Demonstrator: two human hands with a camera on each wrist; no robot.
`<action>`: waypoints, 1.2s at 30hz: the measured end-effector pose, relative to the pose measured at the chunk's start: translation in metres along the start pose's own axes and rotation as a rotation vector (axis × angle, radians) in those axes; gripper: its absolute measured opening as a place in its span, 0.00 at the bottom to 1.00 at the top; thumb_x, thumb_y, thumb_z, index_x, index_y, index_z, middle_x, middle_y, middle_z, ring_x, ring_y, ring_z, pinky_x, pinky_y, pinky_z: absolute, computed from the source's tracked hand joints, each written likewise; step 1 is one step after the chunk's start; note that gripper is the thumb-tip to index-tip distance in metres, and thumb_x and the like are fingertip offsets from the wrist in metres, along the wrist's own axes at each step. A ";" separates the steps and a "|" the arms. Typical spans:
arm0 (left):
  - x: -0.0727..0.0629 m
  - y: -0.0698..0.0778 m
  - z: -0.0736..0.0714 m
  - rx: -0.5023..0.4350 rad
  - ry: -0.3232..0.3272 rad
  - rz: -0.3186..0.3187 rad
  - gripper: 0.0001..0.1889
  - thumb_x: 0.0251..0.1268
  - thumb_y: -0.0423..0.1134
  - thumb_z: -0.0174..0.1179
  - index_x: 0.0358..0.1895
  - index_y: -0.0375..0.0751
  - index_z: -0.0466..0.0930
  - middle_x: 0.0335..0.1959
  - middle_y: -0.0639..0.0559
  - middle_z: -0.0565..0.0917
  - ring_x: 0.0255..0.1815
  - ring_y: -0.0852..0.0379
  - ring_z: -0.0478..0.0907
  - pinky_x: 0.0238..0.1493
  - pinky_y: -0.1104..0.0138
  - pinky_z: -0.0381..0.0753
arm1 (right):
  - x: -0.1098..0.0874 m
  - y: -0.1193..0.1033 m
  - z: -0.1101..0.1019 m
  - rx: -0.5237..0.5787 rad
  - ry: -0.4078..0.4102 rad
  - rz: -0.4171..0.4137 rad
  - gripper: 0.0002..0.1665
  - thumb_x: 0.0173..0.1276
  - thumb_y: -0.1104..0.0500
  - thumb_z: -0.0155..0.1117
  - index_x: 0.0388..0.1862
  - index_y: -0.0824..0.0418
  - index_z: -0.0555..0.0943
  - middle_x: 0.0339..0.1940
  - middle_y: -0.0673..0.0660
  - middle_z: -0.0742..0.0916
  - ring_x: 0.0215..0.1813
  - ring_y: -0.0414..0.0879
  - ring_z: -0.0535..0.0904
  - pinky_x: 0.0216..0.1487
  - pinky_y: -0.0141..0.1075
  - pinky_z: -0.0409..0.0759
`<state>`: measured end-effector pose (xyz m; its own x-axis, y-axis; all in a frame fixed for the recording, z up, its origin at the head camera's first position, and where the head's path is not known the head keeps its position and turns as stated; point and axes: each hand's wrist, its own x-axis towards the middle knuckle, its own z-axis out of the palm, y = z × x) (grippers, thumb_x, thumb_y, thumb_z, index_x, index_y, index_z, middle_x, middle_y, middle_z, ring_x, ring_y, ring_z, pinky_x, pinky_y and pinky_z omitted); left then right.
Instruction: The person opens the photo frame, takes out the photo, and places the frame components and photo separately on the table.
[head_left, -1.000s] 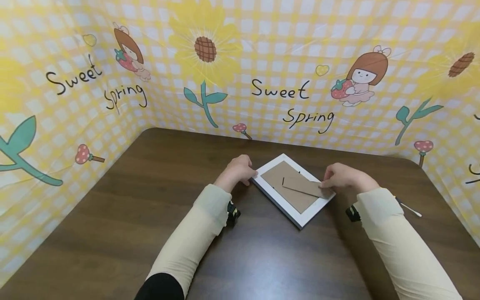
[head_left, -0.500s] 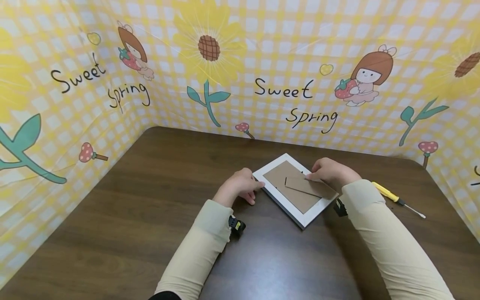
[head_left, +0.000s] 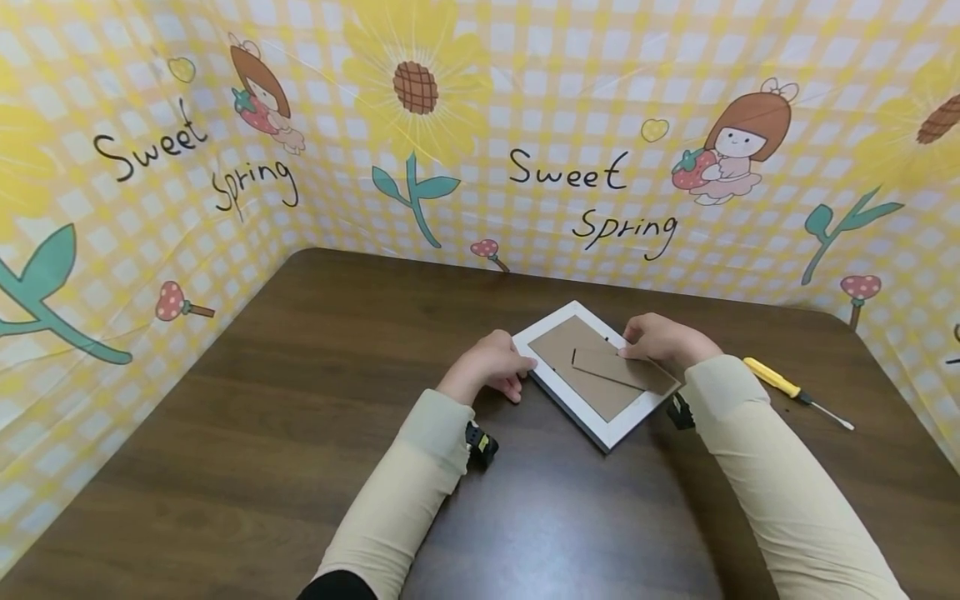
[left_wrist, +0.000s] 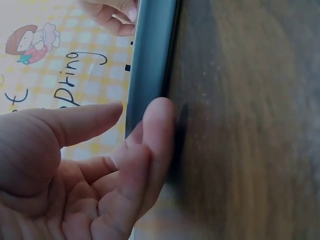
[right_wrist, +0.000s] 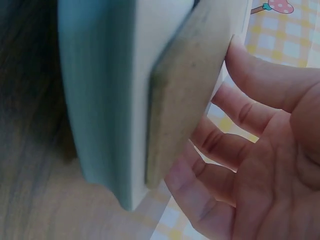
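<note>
A white-bordered picture frame (head_left: 618, 429) lies back side up on the table, turned cornerwise. Its brown backing board (head_left: 551, 343) carries a slanted easel stand (head_left: 618, 372). At the left corner my left hand (head_left: 487, 365) grips the frame, thumb over the white border and fingers low at the side. In the left wrist view the grey frame side (left_wrist: 156, 45) rises beyond those fingers. My right hand (head_left: 667, 340) holds the far right side, its thumb by the stand's upper edge. The right wrist view shows its fingers (right_wrist: 220, 142) curled behind the stand, their tips partly hidden.
A yellow-handled screwdriver (head_left: 783, 383) lies on the brown wooden table (head_left: 247, 417), right of the right sleeve. A yellow checked cloth (head_left: 555, 92) with printed flowers and figures stands behind the table and along its sides.
My right hand has shifted from the frame's right corner leftward along its far side. The left thumb has come onto the border. The stand and frame have barely moved.
</note>
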<state>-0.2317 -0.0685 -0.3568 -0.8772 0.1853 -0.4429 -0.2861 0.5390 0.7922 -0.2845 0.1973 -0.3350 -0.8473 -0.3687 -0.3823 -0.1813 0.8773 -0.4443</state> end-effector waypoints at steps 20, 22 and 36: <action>0.014 -0.002 -0.002 -0.173 -0.015 -0.016 0.11 0.72 0.33 0.56 0.30 0.31 0.70 0.14 0.46 0.76 0.12 0.58 0.80 0.18 0.73 0.78 | -0.006 -0.005 0.008 -0.015 0.018 0.040 0.16 0.73 0.59 0.59 0.48 0.72 0.73 0.44 0.66 0.80 0.42 0.53 0.76 0.41 0.40 0.76; 0.015 -0.002 -0.002 -0.184 -0.019 -0.017 0.10 0.73 0.33 0.56 0.32 0.31 0.70 0.15 0.46 0.76 0.13 0.58 0.80 0.18 0.73 0.79 | -0.007 -0.005 0.009 -0.018 0.016 0.043 0.15 0.72 0.59 0.59 0.46 0.72 0.73 0.42 0.65 0.80 0.41 0.53 0.76 0.41 0.39 0.76; 0.021 -0.002 -0.002 -0.284 -0.007 -0.011 0.10 0.75 0.31 0.51 0.31 0.35 0.65 0.16 0.43 0.76 0.12 0.55 0.80 0.20 0.71 0.81 | -0.015 -0.013 0.015 0.030 -0.019 0.096 0.23 0.73 0.59 0.58 0.16 0.57 0.67 0.12 0.46 0.63 0.17 0.39 0.59 0.23 0.31 0.62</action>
<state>-0.2506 -0.0668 -0.3669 -0.8712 0.1866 -0.4542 -0.3930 0.2895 0.8728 -0.2621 0.1868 -0.3359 -0.8506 -0.2891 -0.4393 -0.0841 0.8994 -0.4289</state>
